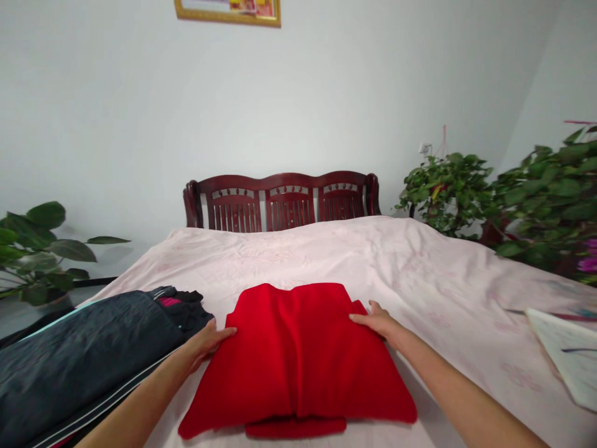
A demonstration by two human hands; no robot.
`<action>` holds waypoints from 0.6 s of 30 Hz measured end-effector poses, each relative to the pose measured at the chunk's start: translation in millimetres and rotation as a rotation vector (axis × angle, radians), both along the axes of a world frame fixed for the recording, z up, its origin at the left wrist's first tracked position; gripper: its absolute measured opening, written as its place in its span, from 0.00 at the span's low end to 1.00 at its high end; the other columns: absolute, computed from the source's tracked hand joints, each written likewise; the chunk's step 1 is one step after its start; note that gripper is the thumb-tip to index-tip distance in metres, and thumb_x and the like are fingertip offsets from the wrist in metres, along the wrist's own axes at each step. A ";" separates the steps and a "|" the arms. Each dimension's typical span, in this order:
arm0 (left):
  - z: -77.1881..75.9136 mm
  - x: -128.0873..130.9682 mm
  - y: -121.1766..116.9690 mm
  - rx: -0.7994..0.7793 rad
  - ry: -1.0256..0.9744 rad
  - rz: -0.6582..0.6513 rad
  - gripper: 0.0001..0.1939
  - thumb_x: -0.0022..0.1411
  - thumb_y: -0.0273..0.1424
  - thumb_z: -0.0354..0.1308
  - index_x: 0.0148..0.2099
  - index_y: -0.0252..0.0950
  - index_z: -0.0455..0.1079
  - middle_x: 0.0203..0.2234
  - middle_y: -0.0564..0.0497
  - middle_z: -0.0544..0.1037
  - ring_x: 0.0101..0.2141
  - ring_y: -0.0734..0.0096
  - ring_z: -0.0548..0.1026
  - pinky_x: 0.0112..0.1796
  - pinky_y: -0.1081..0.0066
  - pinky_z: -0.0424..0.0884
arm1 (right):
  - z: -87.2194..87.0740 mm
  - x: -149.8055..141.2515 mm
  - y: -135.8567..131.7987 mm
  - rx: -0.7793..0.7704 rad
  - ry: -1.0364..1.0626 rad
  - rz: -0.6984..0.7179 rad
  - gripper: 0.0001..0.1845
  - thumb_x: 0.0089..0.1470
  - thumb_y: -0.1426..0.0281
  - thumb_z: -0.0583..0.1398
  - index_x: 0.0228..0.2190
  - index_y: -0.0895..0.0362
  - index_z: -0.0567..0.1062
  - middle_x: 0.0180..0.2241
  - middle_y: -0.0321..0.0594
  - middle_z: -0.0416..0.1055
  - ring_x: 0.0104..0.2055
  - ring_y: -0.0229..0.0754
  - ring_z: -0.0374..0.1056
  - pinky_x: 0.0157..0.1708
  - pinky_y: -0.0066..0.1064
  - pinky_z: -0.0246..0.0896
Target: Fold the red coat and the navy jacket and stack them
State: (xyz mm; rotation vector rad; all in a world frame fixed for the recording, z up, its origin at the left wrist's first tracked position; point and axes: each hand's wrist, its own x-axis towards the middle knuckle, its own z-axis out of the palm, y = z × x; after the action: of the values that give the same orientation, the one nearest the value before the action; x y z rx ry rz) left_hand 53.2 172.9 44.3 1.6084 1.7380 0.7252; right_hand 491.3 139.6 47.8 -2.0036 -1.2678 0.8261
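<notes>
A folded red garment lies on the pale pink bedsheet in front of me. My left hand rests at its left edge, fingers stretched flat against the cloth. At the garment's upper right edge, my right hand lies with its fingers extended onto the red fabric. Neither hand grips the cloth; both press or touch its sides.
A pile of dark clothing lies at the left of the bed. A white paper or cloth sits at the right edge. A dark wooden bench stands behind the bed, with potted plants at right and another plant at left.
</notes>
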 end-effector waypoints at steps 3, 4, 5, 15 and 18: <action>11.7 8.9 -4.1 -0.258 -0.310 -0.031 0.28 0.51 0.49 0.64 0.43 0.30 0.71 0.39 0.32 0.81 0.40 0.48 0.82 0.39 0.57 0.80 | 3.2 -1.5 1.1 -0.083 0.242 0.098 0.29 0.48 0.56 0.61 0.48 0.61 0.73 0.45 0.55 0.77 0.45 0.51 0.76 0.40 0.39 0.72; 16.5 12.4 -4.6 -0.320 -0.381 -0.047 0.25 0.49 0.47 0.66 0.40 0.29 0.72 0.37 0.32 0.82 0.39 0.47 0.82 0.40 0.56 0.80 | 4.6 -2.6 1.3 -0.108 0.311 0.127 0.24 0.46 0.58 0.62 0.43 0.60 0.76 0.41 0.53 0.79 0.42 0.51 0.77 0.38 0.38 0.73; 21.7 15.8 -4.6 -0.367 -0.444 -0.058 0.22 0.48 0.44 0.67 0.37 0.29 0.73 0.34 0.32 0.82 0.38 0.47 0.82 0.40 0.55 0.80 | 6.3 -3.7 1.3 -0.124 0.370 0.147 0.20 0.43 0.61 0.63 0.38 0.60 0.77 0.38 0.52 0.80 0.40 0.51 0.77 0.37 0.38 0.73; 108.8 73.2 1.4 0.027 -0.826 -0.139 0.21 0.38 0.27 0.71 0.38 0.33 0.73 0.27 0.51 0.82 0.28 0.68 0.79 0.32 0.70 0.76 | 84.5 45.3 -21.3 0.339 0.501 0.127 0.23 0.33 0.72 0.63 0.38 0.59 0.77 0.35 0.39 0.81 0.39 0.46 0.75 0.42 0.33 0.68; 127.4 107.3 8.3 0.393 -0.841 -0.245 0.26 0.36 0.25 0.72 0.42 0.33 0.72 0.33 0.52 0.81 0.35 0.67 0.79 0.39 0.71 0.74 | 120.9 89.5 -26.7 0.749 0.328 0.071 0.29 0.33 0.68 0.67 0.43 0.59 0.75 0.38 0.39 0.80 0.40 0.46 0.72 0.42 0.34 0.67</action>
State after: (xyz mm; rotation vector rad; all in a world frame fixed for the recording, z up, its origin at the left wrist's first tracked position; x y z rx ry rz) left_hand 160.4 181.3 171.6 1.4002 0.8116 1.4199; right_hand 580.9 112.9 168.7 -1.1840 -1.2171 0.5585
